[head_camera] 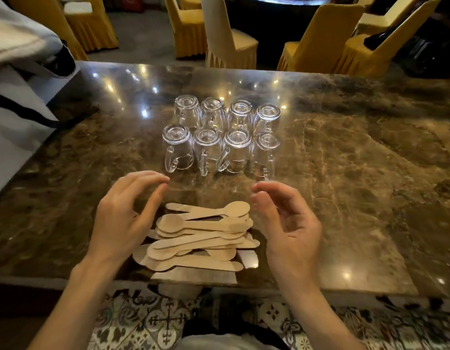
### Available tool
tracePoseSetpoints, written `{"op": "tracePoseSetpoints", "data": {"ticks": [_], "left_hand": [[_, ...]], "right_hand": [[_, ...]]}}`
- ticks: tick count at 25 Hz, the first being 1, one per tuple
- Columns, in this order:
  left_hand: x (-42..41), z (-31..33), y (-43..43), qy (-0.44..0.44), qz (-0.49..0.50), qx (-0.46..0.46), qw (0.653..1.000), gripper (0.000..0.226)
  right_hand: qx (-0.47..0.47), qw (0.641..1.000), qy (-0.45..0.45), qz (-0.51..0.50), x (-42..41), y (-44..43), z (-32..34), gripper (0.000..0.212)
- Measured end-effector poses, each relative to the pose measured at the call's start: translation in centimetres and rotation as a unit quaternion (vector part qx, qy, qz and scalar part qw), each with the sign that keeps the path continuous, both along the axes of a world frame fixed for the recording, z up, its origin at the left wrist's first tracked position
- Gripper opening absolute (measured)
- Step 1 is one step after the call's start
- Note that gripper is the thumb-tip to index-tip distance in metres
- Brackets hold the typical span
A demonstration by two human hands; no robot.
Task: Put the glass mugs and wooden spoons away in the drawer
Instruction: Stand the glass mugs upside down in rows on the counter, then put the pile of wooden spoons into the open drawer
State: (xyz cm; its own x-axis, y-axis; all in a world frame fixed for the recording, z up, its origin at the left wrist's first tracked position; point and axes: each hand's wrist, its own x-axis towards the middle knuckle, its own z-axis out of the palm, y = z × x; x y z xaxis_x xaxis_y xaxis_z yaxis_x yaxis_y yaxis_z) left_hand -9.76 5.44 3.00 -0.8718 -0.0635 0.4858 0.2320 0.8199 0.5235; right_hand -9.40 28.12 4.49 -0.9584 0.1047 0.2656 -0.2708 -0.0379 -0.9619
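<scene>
wooden spoons (201,236) heaped loose at lower centre; my left hand (123,218) and right hand (289,228) flank them, slack, empty. risk: a careless scoop scatters spoons into glass mugs (219,135).

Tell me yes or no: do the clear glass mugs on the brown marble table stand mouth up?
No, all eight clear glass mugs stand upside down, bases up, on the brown marble table.

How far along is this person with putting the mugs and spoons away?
Done: nothing visible. Eight glass mugs stand upside down in two rows on the marble table, and the wooden spoons lie piled near its front edge. In hand: nothing; the left hand and right hand hover empty beside the pile. Left: everything; no drawer is in view.
</scene>
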Motion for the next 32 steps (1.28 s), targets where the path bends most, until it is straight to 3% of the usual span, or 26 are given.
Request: {"op": "tracePoseSetpoints", "data": {"ticks": [4,7,10,12,16,18,23,28,30,32], "left_hand": [[1.6,-1.7,-2.5,-0.092,0.032,0.008,0.995,0.023],[2.2,-3.2,-3.6,-0.159,0.040,-0.024,0.986,0.030],[2.8,-4.4,-3.5,-0.193,0.037,-0.080,0.977,0.038],[3.1,-4.9,-3.5,-0.185,0.041,-0.107,0.976,0.039],[3.4,-5.2,-3.8,-0.177,0.037,-0.092,0.979,0.039],[3.4,-5.4,-3.8,-0.177,0.035,-0.079,0.980,0.039],[3.5,-5.4,-3.9,-0.164,0.040,-0.065,0.984,0.040],[3.5,-5.5,-4.2,-0.153,0.032,-0.059,0.986,0.040],[3.5,-5.5,-4.2,-0.146,0.037,-0.058,0.987,0.040],[3.4,-5.6,-4.2,-0.137,0.038,-0.075,0.987,0.041]], "right_hand": [[-0.170,0.981,-0.098,0.000,3.5,-1.5,-1.3,0.025],[-0.322,0.927,-0.188,-0.032,6.8,-3.3,-2.8,0.031],[-0.411,0.879,-0.232,-0.067,10.2,-5.4,-4.8,0.035],[-0.477,0.826,-0.289,-0.085,11.8,-6.6,-6.5,0.041],[-0.578,0.686,-0.411,-0.164,13.0,-9.1,-10.8,0.041],[-0.596,0.651,-0.432,-0.185,13.0,-10.0,-12.6,0.039],[-0.617,0.627,-0.436,-0.191,12.2,-12.0,-14.8,0.042],[-0.594,0.652,-0.442,-0.162,10.9,-14.0,-13.8,0.047],[-0.591,0.651,-0.443,-0.177,10.0,-14.7,-13.2,0.035],[-0.587,0.649,-0.443,-0.193,9.6,-15.0,-12.8,0.043]]}}
